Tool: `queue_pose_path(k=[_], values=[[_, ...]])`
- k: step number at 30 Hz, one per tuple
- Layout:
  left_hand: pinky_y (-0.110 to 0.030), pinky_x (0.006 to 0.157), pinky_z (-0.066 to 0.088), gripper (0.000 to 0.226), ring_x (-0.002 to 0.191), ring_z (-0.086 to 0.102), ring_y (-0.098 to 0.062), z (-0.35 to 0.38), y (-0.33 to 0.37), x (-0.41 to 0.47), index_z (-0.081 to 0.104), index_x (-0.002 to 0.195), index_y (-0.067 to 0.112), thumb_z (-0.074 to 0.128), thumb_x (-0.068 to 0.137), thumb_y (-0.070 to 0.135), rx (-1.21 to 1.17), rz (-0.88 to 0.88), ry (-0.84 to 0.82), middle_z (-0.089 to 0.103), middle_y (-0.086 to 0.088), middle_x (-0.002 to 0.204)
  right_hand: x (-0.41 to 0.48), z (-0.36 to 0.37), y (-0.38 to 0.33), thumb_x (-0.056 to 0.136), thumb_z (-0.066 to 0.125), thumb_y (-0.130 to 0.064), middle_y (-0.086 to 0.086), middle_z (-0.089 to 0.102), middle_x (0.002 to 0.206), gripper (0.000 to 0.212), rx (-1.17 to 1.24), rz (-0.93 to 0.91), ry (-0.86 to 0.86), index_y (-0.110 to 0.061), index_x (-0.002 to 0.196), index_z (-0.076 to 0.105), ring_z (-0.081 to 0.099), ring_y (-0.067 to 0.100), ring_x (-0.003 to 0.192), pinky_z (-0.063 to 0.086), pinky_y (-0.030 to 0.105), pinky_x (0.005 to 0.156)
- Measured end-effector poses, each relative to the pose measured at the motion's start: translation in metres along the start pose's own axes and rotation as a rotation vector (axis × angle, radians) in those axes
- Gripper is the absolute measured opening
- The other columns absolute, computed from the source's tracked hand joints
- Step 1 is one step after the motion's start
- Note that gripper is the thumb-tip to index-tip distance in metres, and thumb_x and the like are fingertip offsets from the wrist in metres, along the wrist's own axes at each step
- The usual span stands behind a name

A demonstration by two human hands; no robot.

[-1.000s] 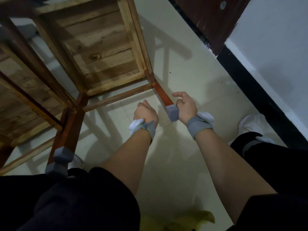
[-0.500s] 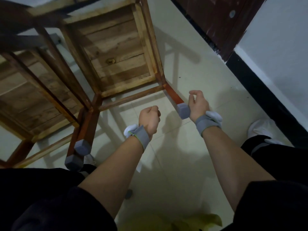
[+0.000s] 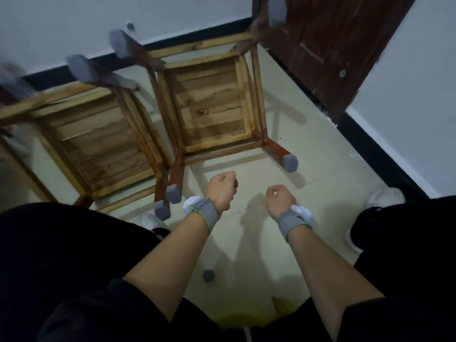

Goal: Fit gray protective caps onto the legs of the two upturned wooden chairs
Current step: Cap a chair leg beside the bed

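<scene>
**Cap fitting: six caps confirmed, both hands off the work**

On the right chair point(image 3: 214, 102) we count four gray caps. These are the near-right cap point(image 3: 290, 163), the near-left cap point(image 3: 173, 193) and two far caps point(image 3: 118, 43), the second at the top edge of the view. On the left chair point(image 3: 98, 144) we confirm a near cap point(image 3: 162, 209) and a far cap point(image 3: 80, 67). Its other two leg ends are blurred or hidden behind dark clothing, so we cannot verify them. We judge the task nearly complete, pending those two legs.

A small gray item point(image 3: 208, 275) lies on the floor between the forearms; we cannot tell whether it is a spare cap.

The left hand point(image 3: 222, 191) is clenched. The right hand point(image 3: 280, 197) has its fingers curled in. Neither visibly holds anything, and both are clear of the chairs.

Half a second ago the right hand rested against the near-right cap. It has since let go and drawn back, and the view has lifted to take in the far legs.
</scene>
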State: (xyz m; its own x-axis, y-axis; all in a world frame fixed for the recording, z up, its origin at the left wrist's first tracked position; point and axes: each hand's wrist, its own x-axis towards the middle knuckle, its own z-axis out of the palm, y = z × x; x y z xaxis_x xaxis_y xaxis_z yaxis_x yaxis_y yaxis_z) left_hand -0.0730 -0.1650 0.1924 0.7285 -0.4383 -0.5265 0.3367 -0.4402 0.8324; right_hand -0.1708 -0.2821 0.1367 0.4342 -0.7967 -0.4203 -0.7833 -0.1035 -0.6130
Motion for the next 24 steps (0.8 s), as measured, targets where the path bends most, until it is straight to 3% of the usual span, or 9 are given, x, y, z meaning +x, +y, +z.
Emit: queue_pose_path(k=[8, 12, 19, 24], values=[[-0.019, 0.046, 0.015, 0.024, 0.040, 0.025, -0.013, -0.060, -0.022, -0.037, 0.048, 0.070, 0.014, 0.038, 0.091, 0.016, -0.208, -0.048, 0.162, 0.034, -0.002, 0.055, -0.059, 0.036, -0.042, 0.096, 0.044, -0.030, 0.010, 0.068, 0.108, 0.024, -0.028, -0.242, -0.178, -0.023, 0.108, 0.063, 0.061, 0.033, 0.096, 0.038, 0.026, 0.070], [-0.020, 0.042, 0.021, 0.018, 0.041, 0.029, -0.014, -0.075, -0.049, -0.040, 0.050, 0.075, 0.012, 0.041, 0.091, 0.015, -0.245, -0.118, 0.273, 0.039, -0.002, 0.057, -0.067, 0.054, -0.043, 0.095, 0.044, -0.034, 0.008, 0.068, 0.100, 0.022, -0.033, -0.288, -0.258, -0.025, 0.103, 0.063, 0.056, 0.028, 0.080, 0.038, 0.026, 0.068], [-0.024, 0.044, 0.027, 0.011, 0.042, 0.036, -0.017, -0.101, -0.082, -0.054, 0.053, 0.084, 0.010, 0.054, 0.091, 0.018, -0.213, -0.199, 0.336, 0.039, -0.006, 0.060, -0.068, 0.097, -0.048, 0.098, 0.042, -0.034, 0.013, 0.065, 0.117, 0.031, -0.202, -0.392, -0.493, -0.015, 0.113, 0.063, 0.060, 0.036, 0.105, 0.047, 0.033, 0.086], [-0.032, 0.048, 0.041, 0.048, 0.056, 0.048, -0.023, -0.121, -0.102, -0.039, 0.051, 0.093, 0.008, 0.050, 0.090, 0.055, -0.050, -0.167, 0.447, 0.051, -0.007, 0.068, -0.052, 0.137, -0.020, 0.095, 0.043, -0.032, 0.009, 0.059, 0.132, 0.035, -0.571, -0.405, -0.734, -0.022, 0.125, 0.058, 0.057, 0.032, 0.116, 0.046, 0.034, 0.098]])
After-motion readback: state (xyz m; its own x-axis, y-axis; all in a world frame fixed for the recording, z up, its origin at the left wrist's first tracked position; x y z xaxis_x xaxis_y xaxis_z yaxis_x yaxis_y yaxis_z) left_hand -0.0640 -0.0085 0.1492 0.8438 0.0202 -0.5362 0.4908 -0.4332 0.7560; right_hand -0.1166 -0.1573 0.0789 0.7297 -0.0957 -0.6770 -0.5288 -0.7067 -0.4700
